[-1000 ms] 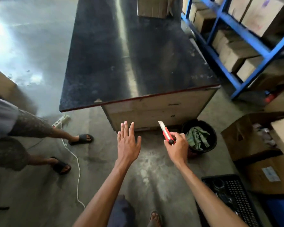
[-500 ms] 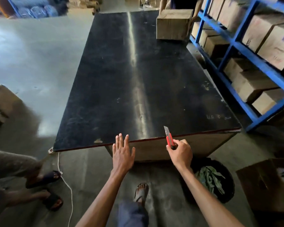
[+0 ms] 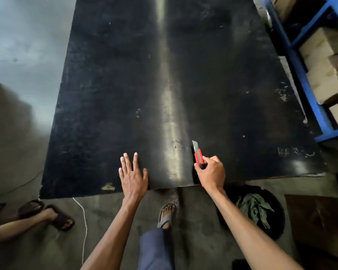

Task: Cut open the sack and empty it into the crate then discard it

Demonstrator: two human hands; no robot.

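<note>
1. The right hand (image 3: 211, 172) is clenched around the handle of a red utility knife (image 3: 197, 154), over the near edge of the black table (image 3: 222, 84).
2. The knife's long axis runs away from the person, nearly in line with the table's length and leaning slightly left; its extended silver blade points toward the far end.
3. The left hand (image 3: 132, 176) is released, palm down with fingers spread flat, at the table's near edge, just left of the pale glare streak; whether it touches the surface cannot be told.
4. The two hands are well apart, with the streak between them.
5. A black bucket (image 3: 277, 203) holding green scraps sits on the floor below the right forearm.
6. Blue shelving (image 3: 300, 75) with cardboard boxes (image 3: 328, 82) stands to the table's right.
7. A sandalled foot (image 3: 166, 214) stands below the table edge.
</note>
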